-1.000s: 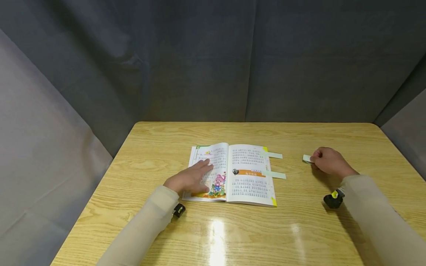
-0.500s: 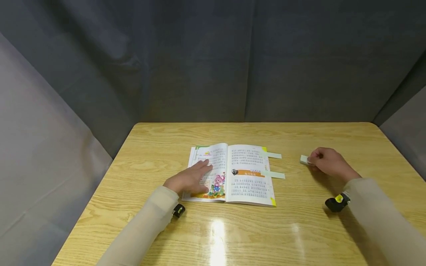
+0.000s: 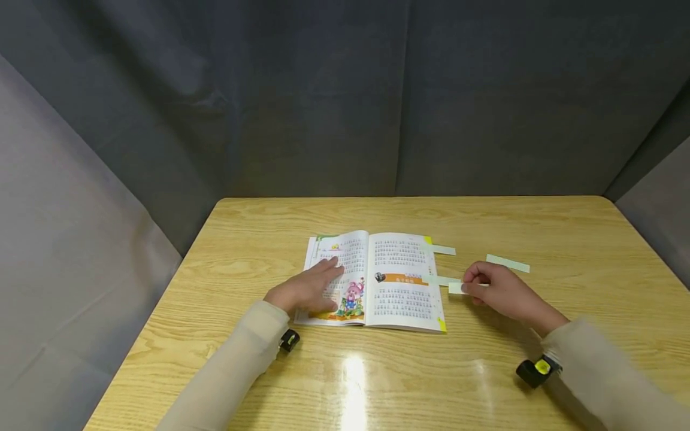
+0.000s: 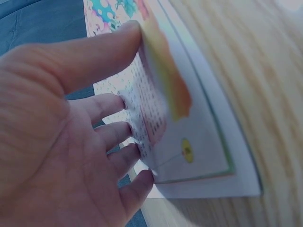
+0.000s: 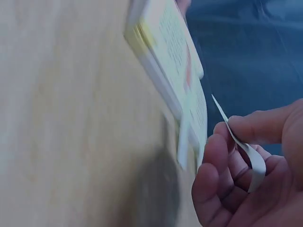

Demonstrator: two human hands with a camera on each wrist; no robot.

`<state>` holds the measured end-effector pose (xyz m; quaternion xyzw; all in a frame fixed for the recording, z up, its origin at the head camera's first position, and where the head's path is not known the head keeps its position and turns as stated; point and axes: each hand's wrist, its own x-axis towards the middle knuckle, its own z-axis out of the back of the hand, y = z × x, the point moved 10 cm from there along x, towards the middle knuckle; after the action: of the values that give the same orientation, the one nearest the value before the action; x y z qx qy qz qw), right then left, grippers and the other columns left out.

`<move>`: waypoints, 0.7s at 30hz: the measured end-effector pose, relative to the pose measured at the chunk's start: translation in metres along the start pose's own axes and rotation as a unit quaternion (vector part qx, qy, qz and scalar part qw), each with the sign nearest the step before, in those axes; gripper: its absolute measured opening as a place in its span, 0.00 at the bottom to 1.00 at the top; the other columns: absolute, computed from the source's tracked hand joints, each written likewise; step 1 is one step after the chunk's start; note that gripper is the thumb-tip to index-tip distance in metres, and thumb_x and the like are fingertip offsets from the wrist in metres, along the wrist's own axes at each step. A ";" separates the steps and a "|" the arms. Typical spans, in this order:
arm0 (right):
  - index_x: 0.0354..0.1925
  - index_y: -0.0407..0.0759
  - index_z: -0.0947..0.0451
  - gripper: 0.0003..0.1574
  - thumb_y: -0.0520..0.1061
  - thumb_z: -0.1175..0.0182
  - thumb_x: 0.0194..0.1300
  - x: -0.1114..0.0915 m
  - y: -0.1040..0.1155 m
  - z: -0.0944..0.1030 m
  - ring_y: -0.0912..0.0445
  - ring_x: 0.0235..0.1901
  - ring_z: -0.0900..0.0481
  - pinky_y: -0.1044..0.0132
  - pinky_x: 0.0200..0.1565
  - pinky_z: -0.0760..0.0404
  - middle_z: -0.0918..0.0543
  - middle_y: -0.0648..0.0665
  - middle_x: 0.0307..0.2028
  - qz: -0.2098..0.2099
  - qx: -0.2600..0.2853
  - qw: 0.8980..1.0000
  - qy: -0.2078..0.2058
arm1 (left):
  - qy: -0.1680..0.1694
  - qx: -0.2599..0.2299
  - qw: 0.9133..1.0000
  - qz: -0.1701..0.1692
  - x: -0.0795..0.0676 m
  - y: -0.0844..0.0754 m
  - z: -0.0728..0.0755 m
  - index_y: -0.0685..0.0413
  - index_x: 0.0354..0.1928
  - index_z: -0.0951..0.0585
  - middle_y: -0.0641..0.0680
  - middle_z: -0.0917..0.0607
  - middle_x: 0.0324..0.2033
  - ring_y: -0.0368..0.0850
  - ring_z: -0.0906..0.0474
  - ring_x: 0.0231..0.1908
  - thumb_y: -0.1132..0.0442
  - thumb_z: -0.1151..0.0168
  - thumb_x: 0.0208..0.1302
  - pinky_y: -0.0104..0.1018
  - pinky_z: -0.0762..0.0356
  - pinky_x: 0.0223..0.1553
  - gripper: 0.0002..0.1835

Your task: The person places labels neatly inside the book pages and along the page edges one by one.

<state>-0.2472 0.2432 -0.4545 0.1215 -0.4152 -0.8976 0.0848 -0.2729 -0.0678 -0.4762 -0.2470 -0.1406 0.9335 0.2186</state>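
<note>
An open printed book point(image 3: 404, 308) lies on the table, a cartoon figure on its left page. My left hand point(image 3: 304, 290) rests on that page with fingers spread; in the left wrist view its fingertips touch the paper point(image 4: 151, 104). Just right of the book, my right hand point(image 3: 501, 290) pinches a pale green paper strip point(image 3: 455, 288) between thumb and fingers. The strip's tail point(image 5: 258, 168) curls inside the palm in the right wrist view. Two similar strips, an upper one point(image 3: 444, 249) and a lower one point(image 3: 444, 281), stick out from the right page's edge.
Behind the right hand, a further pale green strip or thin pad of strips point(image 3: 508, 263) lies on the wooden table point(image 3: 259, 227). Dark grey cloth point(image 3: 323, 108) hangs beyond the table's back edge. Yellow corners mark the right page.
My right hand has pulled a strip away from the green one on the table and carried it left and nearer, toward the book's right edge. The left hand stays put.
</note>
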 end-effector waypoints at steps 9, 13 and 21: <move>0.40 0.37 0.26 0.07 0.41 0.41 0.69 -0.008 0.019 -0.039 0.58 0.25 0.27 0.67 0.26 0.26 0.24 0.43 0.29 0.016 0.048 0.998 0.037 | 0.001 0.004 1.000 -0.010 0.001 -0.001 -0.001 0.43 0.79 0.49 0.47 0.59 0.81 0.48 0.64 0.80 0.51 0.36 0.67 0.47 0.57 0.80 0.45; 0.40 0.37 0.26 0.07 0.41 0.41 0.69 -0.007 0.017 -0.049 0.58 0.25 0.27 0.68 0.26 0.27 0.24 0.44 0.29 0.002 0.049 0.998 0.042 | 0.004 0.006 1.000 -0.012 0.001 -0.002 -0.001 0.43 0.79 0.49 0.47 0.59 0.81 0.47 0.64 0.80 0.51 0.36 0.67 0.47 0.57 0.80 0.45; 0.36 0.38 0.24 0.05 0.41 0.41 0.68 -0.005 0.017 -0.055 0.59 0.24 0.27 0.70 0.27 0.28 0.22 0.45 0.27 0.006 0.015 0.999 0.033 | 0.001 0.007 1.000 -0.007 0.000 0.001 -0.001 0.42 0.79 0.49 0.46 0.60 0.81 0.47 0.65 0.80 0.50 0.36 0.67 0.47 0.57 0.80 0.45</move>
<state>-0.2253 0.1936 -0.4756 0.1502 -0.4266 -0.8861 0.1018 -0.2730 -0.0686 -0.4777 -0.2459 -0.1354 0.9326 0.2270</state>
